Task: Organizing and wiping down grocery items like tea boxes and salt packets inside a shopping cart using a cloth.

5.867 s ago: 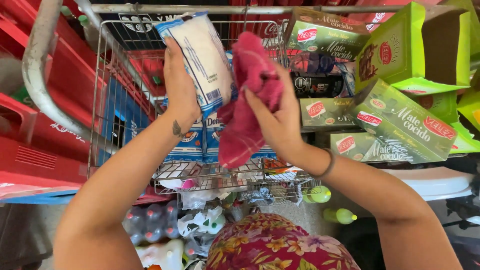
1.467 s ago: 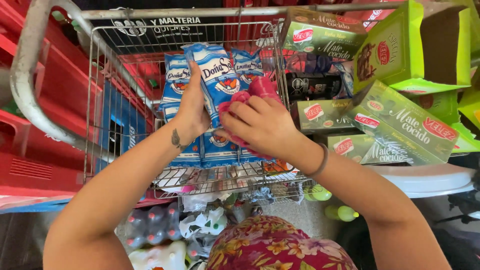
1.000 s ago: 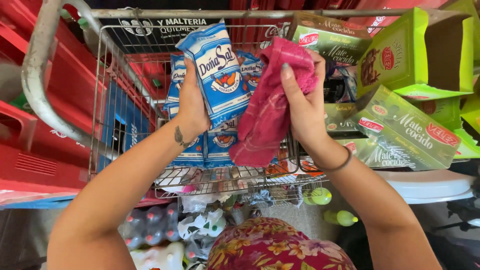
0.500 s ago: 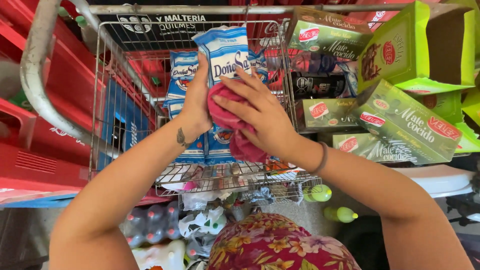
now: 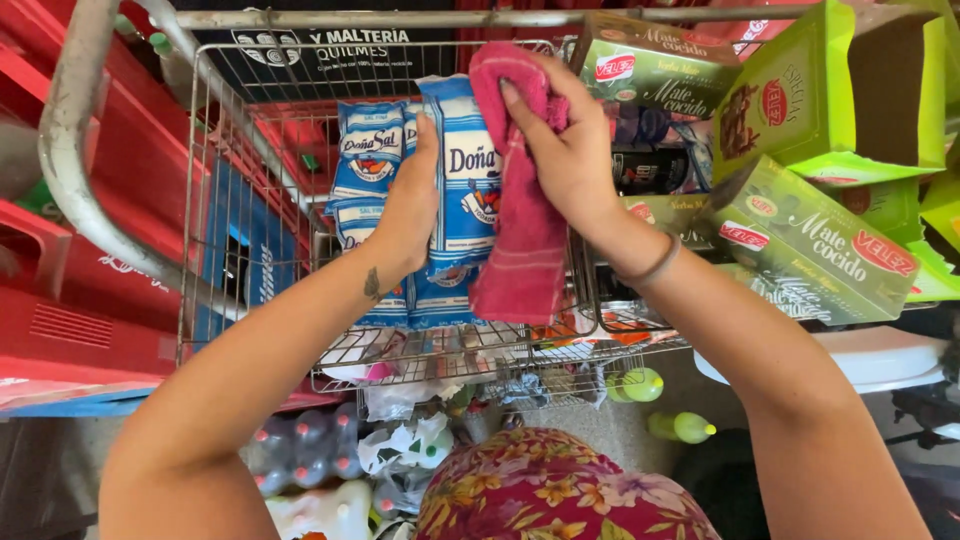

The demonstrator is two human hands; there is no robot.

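Note:
My left hand grips a blue and white bag upright over a wire shopping cart. My right hand presses a pink cloth against the top and front of that bag; the cloth hangs down over its right side. More bags of the same kind stand in the cart just behind and to the left.
Green cardboard boxes are stacked to the right of the cart, some inside it. Red crates stand on the left. Below the cart lie a shrink-wrapped pack of bottles and plastic bags.
My right hand has slid the pink cloth up from the bag's middle to its top edge. The bag stays held in my left hand at about the same height.

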